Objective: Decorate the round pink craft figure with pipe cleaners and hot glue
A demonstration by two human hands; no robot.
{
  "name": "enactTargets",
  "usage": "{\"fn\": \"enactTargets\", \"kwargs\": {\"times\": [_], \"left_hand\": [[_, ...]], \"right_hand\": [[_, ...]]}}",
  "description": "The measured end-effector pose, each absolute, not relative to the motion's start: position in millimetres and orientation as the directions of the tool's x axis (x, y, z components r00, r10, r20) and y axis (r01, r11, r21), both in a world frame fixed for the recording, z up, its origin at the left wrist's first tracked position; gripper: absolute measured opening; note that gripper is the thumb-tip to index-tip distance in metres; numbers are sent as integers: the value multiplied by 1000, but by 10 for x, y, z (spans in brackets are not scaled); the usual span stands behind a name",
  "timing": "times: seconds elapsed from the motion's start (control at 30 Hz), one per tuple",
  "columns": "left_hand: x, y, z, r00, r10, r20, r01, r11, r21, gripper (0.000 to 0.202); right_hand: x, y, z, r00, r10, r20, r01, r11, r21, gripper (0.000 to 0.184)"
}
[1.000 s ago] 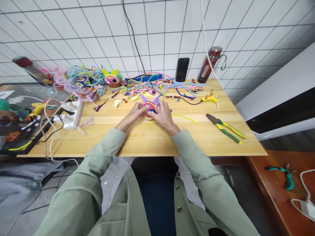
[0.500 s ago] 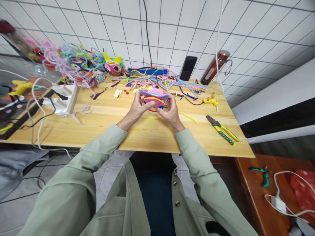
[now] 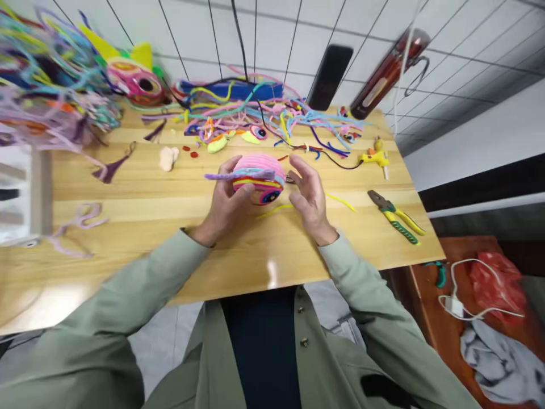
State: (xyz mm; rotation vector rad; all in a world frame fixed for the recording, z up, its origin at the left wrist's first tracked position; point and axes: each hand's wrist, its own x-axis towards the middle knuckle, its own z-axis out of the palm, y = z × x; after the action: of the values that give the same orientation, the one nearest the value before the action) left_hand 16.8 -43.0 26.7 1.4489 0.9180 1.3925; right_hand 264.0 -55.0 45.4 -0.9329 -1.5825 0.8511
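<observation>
My left hand [image 3: 225, 209] grips a round pink pipe-cleaner craft head [image 3: 259, 163] by its left side, thumb across the front. The head has striped bands of pink, blue, yellow and red, a purple strip [image 3: 251, 175] sticking out to the left, and a dark-blue eye [image 3: 269, 196] low on the right. Just right of it, my right hand [image 3: 311, 203] is apart from the head, fingers spread and holding nothing. Under and beside the hands lies a yellow pipe cleaner [image 3: 340, 201], partly hidden.
Loose pipe cleaners [image 3: 255, 108] lie along the wall, near a phone [image 3: 330, 76] and a red flask [image 3: 389, 74]. A yellow glue gun [image 3: 375, 157] and pliers [image 3: 395, 217] are at right. At back left stands another pink craft head [image 3: 134, 80]; a white power strip [image 3: 25, 193] is at left.
My right hand has let go of the craft head and moved off to the right. The head has turned in my left hand, and the view has shifted closer to the table.
</observation>
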Motion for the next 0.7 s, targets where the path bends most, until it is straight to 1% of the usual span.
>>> {"fn": "enactTargets", "kwargs": {"times": [0.03, 0.13, 0.17, 0.23, 0.33, 0.4, 0.47, 0.53, 0.7], "left_hand": [[140, -502, 256, 84, 928, 362, -52, -359, 932, 79], [100, -670, 277, 74, 914, 398, 47, -402, 914, 86], [104, -701, 282, 58, 911, 409, 72, -412, 908, 87], [134, -720, 262, 19, 903, 428, 121, -427, 896, 87], [206, -655, 180, -22, 887, 460, 189, -448, 874, 88], [252, -581, 136, -44, 877, 479, 212, -460, 862, 92], [290, -516, 119, -74, 874, 480, 249, -450, 858, 95], [323, -474, 120, -93, 866, 490, 241, -458, 856, 97], [371, -426, 98, -16, 876, 481, 180, -471, 864, 111]], "right_hand": [[2655, -598, 458, -117, 904, 412, 166, 427, -889, 96], [2691, -702, 466, -85, 924, 374, 229, 383, -895, 105], [2696, -717, 457, -84, 928, 362, 238, 372, -897, 105], [2693, -716, 420, -95, 936, 340, 232, 353, -907, 98], [2657, -648, 364, -138, 948, 288, 180, 310, -934, 84], [2625, -584, 348, -162, 950, 269, 153, 293, -944, 81], [2598, -519, 339, -170, 945, 280, 143, 305, -941, 83], [2584, -452, 325, -169, 941, 292, 138, 316, -939, 85], [2594, -302, 299, -131, 937, 325, 153, 343, -927, 89]]}}
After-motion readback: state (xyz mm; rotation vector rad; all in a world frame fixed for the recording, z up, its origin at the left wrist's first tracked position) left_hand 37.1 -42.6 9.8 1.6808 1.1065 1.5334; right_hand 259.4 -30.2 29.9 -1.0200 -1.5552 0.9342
